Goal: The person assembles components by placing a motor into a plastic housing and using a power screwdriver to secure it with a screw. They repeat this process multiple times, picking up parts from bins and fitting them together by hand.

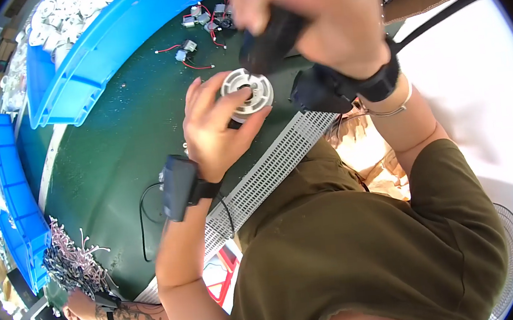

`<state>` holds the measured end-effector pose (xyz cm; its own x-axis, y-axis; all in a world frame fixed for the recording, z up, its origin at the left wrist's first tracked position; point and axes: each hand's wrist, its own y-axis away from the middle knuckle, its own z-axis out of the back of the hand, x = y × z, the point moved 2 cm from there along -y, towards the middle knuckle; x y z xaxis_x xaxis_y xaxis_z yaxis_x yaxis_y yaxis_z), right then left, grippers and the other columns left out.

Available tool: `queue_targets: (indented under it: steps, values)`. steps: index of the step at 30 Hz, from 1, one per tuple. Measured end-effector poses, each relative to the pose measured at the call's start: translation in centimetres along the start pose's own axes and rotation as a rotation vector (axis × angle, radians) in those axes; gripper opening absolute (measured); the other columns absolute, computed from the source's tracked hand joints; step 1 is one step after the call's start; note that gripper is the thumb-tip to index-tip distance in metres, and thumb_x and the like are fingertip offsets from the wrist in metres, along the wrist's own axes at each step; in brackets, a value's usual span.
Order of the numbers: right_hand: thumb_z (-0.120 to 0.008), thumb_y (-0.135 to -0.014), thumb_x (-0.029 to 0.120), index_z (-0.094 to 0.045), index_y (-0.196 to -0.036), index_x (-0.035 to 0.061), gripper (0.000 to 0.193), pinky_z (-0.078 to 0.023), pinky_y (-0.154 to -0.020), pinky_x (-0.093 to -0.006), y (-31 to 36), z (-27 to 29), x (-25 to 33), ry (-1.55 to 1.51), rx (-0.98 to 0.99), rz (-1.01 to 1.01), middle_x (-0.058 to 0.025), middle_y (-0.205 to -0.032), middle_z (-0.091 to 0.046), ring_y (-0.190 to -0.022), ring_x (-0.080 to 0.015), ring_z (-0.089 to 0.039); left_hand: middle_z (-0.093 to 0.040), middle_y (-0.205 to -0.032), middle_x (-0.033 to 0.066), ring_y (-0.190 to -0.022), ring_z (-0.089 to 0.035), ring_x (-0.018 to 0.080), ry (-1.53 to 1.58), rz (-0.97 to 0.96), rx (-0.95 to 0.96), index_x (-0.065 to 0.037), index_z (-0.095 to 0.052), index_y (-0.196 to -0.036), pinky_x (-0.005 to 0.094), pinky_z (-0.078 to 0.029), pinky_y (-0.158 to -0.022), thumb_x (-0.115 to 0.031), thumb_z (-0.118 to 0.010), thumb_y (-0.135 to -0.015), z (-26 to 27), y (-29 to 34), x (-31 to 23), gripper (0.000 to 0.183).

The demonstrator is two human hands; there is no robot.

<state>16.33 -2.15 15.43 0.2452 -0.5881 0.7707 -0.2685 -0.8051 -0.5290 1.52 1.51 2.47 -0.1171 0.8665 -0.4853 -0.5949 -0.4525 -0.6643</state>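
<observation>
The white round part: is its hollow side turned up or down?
Turned up: the white round part shows its recessed, ringed face in the head view, while the left hand holds it.

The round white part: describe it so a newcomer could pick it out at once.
Start at the green work surface, then find the camera wearer's left hand over it. The round white part is in that hand, its pale rim ringing a darker centre. Unlike the small wired pieces beyond, it is a broad disc and is held.
</observation>
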Motion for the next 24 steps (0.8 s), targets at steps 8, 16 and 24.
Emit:
queue_targets:
  steps: [8,16,24]
  values:
    - [-0.072,-0.078,0.019,-0.055,-0.098,-0.0007,0.033,-0.046,-0.067,-0.0251,-3.1,3.4,-1.7,0.861,0.084,0.07,-0.0041,-0.079,-0.056,-0.074,-0.0101,-0.055,-0.066,-0.093,0.0127,-0.085,-0.063,0.0258,-0.691,0.599,-0.109,0.0,-0.063,-0.09,0.0344,-0.048,-0.076,-0.016,-0.073,-0.077,18.3,5.9,11.3,0.023]
    - [-0.06,-0.075,0.004,-0.063,-0.087,0.0103,0.014,-0.051,-0.073,-0.035,-1.2,1.1,-9.6,1.354,0.621,0.334,-0.0057,-0.086,-0.058,-0.084,-0.027,-0.059,-0.06,-0.106,0.0209,-0.097,-0.059,0.035,-0.992,0.308,-0.327,0.002,-0.058,-0.108,0.039,-0.047,-0.084,-0.021,-0.068,-0.082,21.7,1.9,10.3,0.036]
    - [-0.057,-0.072,0.013,-0.062,-0.073,0.005,0.01,-0.051,-0.055,-0.0398,-2.6,2.5,-18.0,1.684,1.071,0.145,-0.0102,-0.072,-0.057,-0.064,-0.027,-0.063,-0.066,-0.095,0.0166,-0.089,-0.065,0.0293,-0.645,0.241,-0.095,-0.007,-0.065,-0.104,0.0363,-0.05,-0.078,-0.022,-0.063,-0.082,18.7,-14.8,15.9,0.027]
